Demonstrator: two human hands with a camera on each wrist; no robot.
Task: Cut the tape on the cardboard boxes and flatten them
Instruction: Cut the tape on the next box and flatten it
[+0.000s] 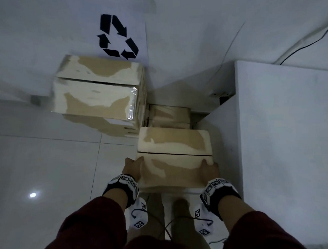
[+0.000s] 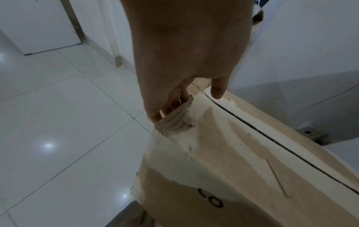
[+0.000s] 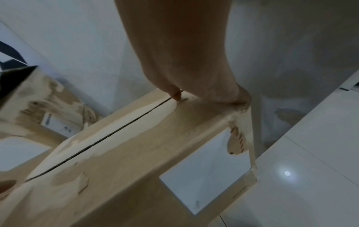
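You hold a closed tan cardboard box with torn, pale-scuffed top flaps (image 1: 175,156) between both hands, above the glossy white tiled floor (image 1: 48,167). Your left hand (image 1: 132,168) curls its fingers down over the box's left end, thumb lying on top beside the dark centre seam. Your right hand (image 1: 209,168) grips the right end the same way, thumb tip at the seam. Beyond this box stands a larger tan cardboard box (image 1: 99,91), with more cardboard boxes (image 1: 169,114) low between the two. Behind the larger box, a white sheet printed with a black recycling symbol (image 1: 118,37) hangs on the wall.
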